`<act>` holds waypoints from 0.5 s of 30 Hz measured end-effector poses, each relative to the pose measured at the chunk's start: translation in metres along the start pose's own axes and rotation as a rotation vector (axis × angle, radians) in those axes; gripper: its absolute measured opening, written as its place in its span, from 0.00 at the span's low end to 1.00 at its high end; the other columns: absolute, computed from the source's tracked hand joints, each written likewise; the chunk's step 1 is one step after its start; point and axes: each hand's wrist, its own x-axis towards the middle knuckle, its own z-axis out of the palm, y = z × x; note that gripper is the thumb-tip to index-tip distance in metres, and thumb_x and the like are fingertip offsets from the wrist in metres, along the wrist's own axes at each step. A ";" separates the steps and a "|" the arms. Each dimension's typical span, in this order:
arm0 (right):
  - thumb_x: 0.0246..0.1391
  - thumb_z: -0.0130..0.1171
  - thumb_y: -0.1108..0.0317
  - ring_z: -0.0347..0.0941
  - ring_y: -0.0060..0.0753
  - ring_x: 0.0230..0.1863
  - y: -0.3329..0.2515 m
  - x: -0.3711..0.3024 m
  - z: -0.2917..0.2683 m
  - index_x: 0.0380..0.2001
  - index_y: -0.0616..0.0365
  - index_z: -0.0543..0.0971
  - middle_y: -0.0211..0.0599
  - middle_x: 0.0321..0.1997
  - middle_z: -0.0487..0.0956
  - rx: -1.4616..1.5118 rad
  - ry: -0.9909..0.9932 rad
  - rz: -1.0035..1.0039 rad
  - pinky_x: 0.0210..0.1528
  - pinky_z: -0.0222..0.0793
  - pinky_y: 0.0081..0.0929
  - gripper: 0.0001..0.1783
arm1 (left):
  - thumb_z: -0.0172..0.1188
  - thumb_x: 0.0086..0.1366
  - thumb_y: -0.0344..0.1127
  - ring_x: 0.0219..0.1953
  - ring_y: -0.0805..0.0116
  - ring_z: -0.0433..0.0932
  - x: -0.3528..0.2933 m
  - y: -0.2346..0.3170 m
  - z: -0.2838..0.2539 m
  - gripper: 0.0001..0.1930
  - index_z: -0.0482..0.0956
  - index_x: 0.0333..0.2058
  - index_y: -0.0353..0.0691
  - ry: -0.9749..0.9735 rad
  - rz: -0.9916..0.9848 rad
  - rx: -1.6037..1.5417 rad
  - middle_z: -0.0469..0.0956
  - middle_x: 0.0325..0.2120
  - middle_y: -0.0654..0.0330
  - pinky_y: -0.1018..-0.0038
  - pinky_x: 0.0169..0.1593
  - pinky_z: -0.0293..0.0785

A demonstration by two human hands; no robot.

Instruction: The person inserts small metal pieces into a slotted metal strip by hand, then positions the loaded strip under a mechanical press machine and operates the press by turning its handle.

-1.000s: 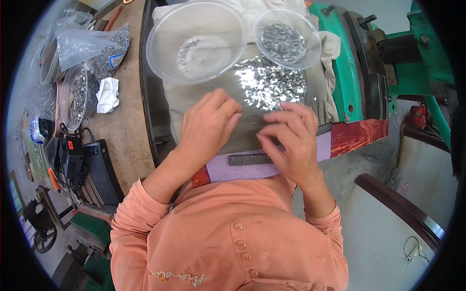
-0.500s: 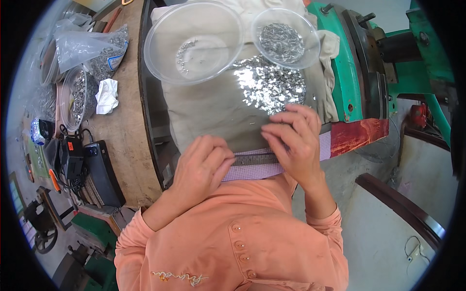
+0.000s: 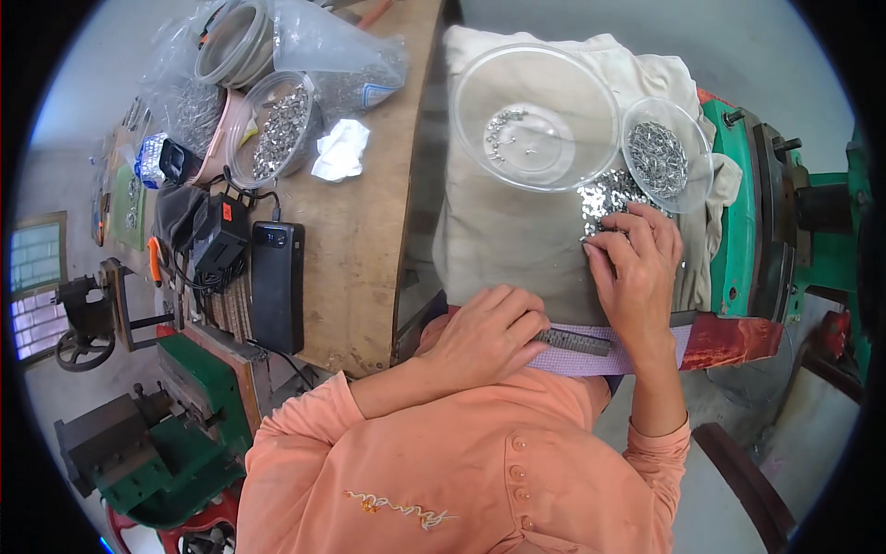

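Loosely curled hands (image 3: 489,331) (image 3: 641,268); backs upward, apart

Your left hand (image 3: 487,336), fingers curled, is at the left end of the dark-grey flat metal ruler (image 3: 580,343) on the lilac checked cloth (image 3: 563,361); whether it grips anything is hidden. Your right hand (image 3: 639,272), fingers bent, is over the near edge of the pile of small shiny silver metal pieces (image 3: 602,199) on the beige-grey cloth (image 3: 517,245). Beyond the pile you have the large round clear plastic tub (image 3: 469,152), holding a few tiny parts, and to its right the smaller clear round bowl (image 3: 700,166) of thin silver pins (image 3: 657,152). On the wooden table (image 3: 360,240) to your left lies a black rectangular power bank (image 3: 278,291), near crumpled white tissue (image 3: 341,150).
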 end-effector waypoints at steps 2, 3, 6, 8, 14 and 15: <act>0.41 0.70 0.73 0.71 0.46 0.55 -0.005 0.001 -0.003 0.30 0.56 0.82 0.33 0.42 0.79 0.021 -0.021 -0.011 0.60 0.60 0.47 0.09 | 0.71 0.53 0.35 0.40 0.58 0.74 0.000 0.000 -0.001 0.13 0.79 0.35 0.39 -0.013 -0.007 -0.002 0.76 0.39 0.60 0.64 0.43 0.71; 0.42 0.70 0.73 0.71 0.46 0.55 -0.007 0.000 -0.004 0.29 0.56 0.82 0.33 0.42 0.79 0.040 -0.051 -0.023 0.60 0.60 0.47 0.09 | 0.71 0.53 0.35 0.41 0.58 0.73 -0.001 0.000 0.000 0.13 0.79 0.35 0.40 -0.026 -0.004 0.010 0.76 0.39 0.60 0.64 0.44 0.70; 0.42 0.70 0.73 0.71 0.46 0.55 -0.009 -0.004 -0.005 0.29 0.56 0.82 0.33 0.43 0.79 0.075 -0.082 -0.015 0.60 0.60 0.47 0.09 | 0.70 0.54 0.35 0.42 0.59 0.73 0.002 0.001 0.003 0.11 0.79 0.35 0.41 -0.044 0.021 0.020 0.75 0.39 0.61 0.65 0.45 0.69; 0.41 0.71 0.73 0.71 0.47 0.55 -0.007 -0.006 -0.003 0.29 0.56 0.82 0.33 0.43 0.79 0.085 -0.074 0.016 0.60 0.60 0.47 0.09 | 0.69 0.55 0.35 0.42 0.60 0.73 0.002 0.000 0.007 0.11 0.79 0.35 0.42 -0.044 0.032 0.037 0.75 0.39 0.62 0.65 0.45 0.69; 0.41 0.71 0.73 0.71 0.46 0.54 -0.008 -0.007 -0.006 0.28 0.56 0.82 0.33 0.42 0.79 0.053 -0.079 0.037 0.60 0.60 0.47 0.09 | 0.68 0.55 0.34 0.42 0.61 0.74 0.000 0.001 0.015 0.09 0.78 0.33 0.42 -0.041 0.035 -0.002 0.75 0.38 0.63 0.65 0.45 0.69; 0.41 0.71 0.73 0.71 0.46 0.54 -0.009 -0.006 -0.007 0.28 0.56 0.82 0.34 0.42 0.79 0.054 -0.086 0.039 0.60 0.59 0.47 0.08 | 0.68 0.55 0.34 0.42 0.60 0.74 0.000 0.000 0.014 0.09 0.78 0.33 0.41 -0.037 0.036 0.014 0.76 0.38 0.63 0.64 0.45 0.69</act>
